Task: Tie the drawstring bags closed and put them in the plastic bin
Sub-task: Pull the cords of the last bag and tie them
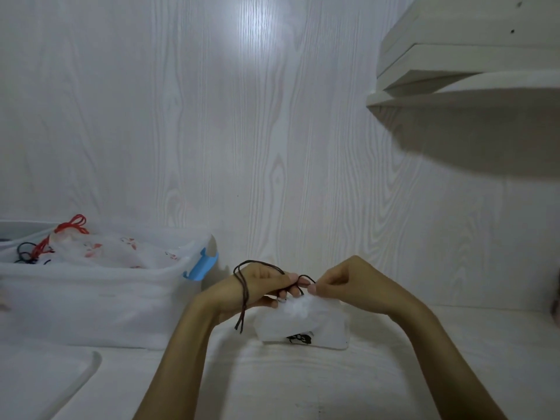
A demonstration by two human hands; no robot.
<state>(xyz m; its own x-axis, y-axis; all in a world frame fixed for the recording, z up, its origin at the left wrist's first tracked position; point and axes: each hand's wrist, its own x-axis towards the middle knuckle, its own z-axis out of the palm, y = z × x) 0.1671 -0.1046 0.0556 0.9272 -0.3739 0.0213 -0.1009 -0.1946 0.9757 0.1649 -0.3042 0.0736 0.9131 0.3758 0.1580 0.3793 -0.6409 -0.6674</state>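
White drawstring bag on the white table, long axis left-right, gathered mouth up under both hands, left hand curled around dark cord looped over its wrist, right hand pinching the cord, plastic bin with 1 red-corded bag to the left.

Bag: thin white cloth, matt; dark brown cord. Bin: frosted translucent plastic, glossy blue clip. Wall, table: white woodgrain laminate, slight sheen.
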